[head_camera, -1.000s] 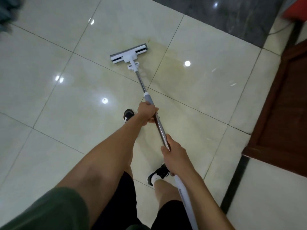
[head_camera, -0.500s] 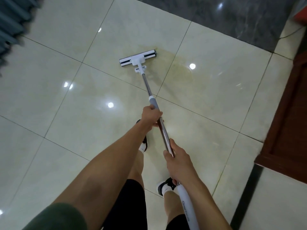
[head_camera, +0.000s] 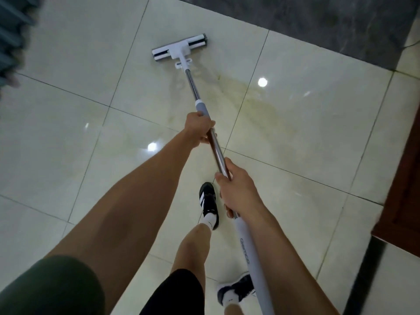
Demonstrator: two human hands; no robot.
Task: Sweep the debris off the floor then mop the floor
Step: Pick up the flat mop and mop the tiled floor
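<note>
The mop [head_camera: 205,123], a light, stiff metal pole with its flat head [head_camera: 179,49] on the glossy tiled floor [head_camera: 68,133], looks easiest steered as held: left hand [head_camera: 198,128] wrapped below the grey collar, right hand [head_camera: 236,189] closed lower down.

The light was even and rather dim, with round lamp glare spots on the glossy floor [head_camera: 68,137]. The middle was sharp; the edges smeared with motion blur and bent by wide-angle distortion.
</note>
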